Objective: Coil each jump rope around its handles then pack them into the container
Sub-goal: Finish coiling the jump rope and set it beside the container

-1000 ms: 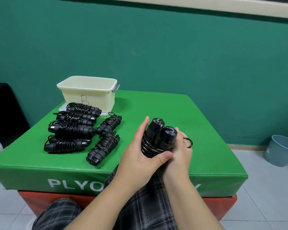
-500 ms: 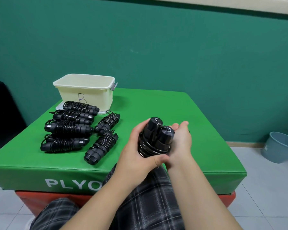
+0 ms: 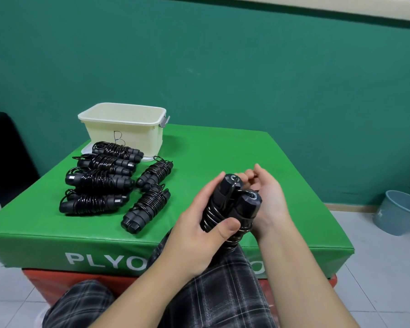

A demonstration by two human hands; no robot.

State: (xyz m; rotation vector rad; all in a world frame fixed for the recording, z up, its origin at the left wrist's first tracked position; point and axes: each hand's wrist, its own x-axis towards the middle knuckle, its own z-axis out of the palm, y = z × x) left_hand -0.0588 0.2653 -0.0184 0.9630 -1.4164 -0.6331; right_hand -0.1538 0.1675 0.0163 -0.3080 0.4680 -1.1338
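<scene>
The person sits before a low green padded box that has white letters on its front, and both hands work just above its near edge. The left hand grips a black jump rope bundle: the thumb presses across the shiny coils and the other fingers curl around the far side, probably so that the turns of cord do not spring loose. The two thick black handles stand side by side and point up and away from the person, which keeps the last part of the cord easy to reach. The right hand lies against the right side of the bundle with the palm toward it; its fingertips are bent together near the top of the handles, but the view does not show clearly if they pinch the cord end or only touch it. This bundle looks almost finished, so the step in hand seems to be the tucking of the end. On the left part of the box lie six coiled black rope bundles, four in a column and two beside it, near the cream plastic container with a letter B on its wall. They seem to wait there for packing; whether the container already holds anything is hidden.
</scene>
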